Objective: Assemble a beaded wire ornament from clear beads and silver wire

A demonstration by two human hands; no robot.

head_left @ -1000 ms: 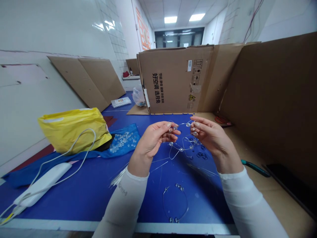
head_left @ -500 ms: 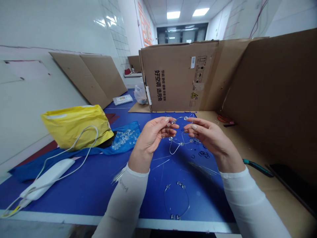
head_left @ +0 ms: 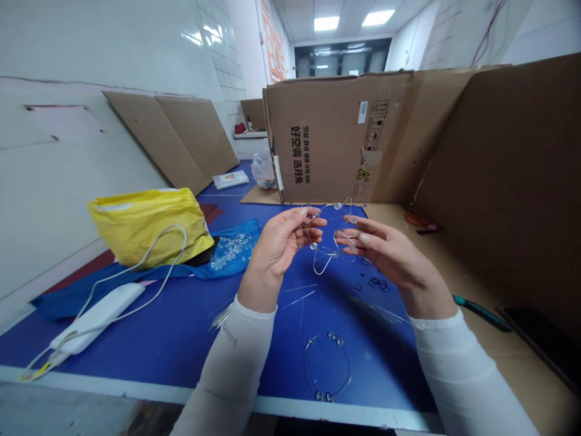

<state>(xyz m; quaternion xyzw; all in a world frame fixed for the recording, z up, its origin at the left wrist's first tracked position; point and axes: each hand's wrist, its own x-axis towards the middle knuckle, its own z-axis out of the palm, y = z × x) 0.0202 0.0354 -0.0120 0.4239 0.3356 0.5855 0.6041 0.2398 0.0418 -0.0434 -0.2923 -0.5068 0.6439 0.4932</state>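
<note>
Nearest, a finished-looking wire loop [head_left: 327, 369] lies on the blue tabletop [head_left: 136, 330]. My left hand [head_left: 279, 245] pinches a clear-beaded wire loop [head_left: 324, 266] above the table; my right hand [head_left: 385, 257], fingers half open, sits at its right side, grip unclear. Beyond: loose beads [head_left: 231, 251] on blue cloth [head_left: 59, 306], a yellow bag [head_left: 145, 227], a cardboard box [head_left: 336, 136].

The left hand [head_left: 281, 245] pinches a wire loop [head_left: 320, 266] strung with clear beads, while the right hand [head_left: 381, 251] curls just beside it, above a blue mat [head_left: 136, 330]. A second beaded loop [head_left: 304, 372] lies nearer on the mat. To the left, loose beads [head_left: 231, 252] sit on a blue cloth [head_left: 136, 272] beside a yellow bag [head_left: 149, 227] and a white power brick [head_left: 100, 318]
</note>
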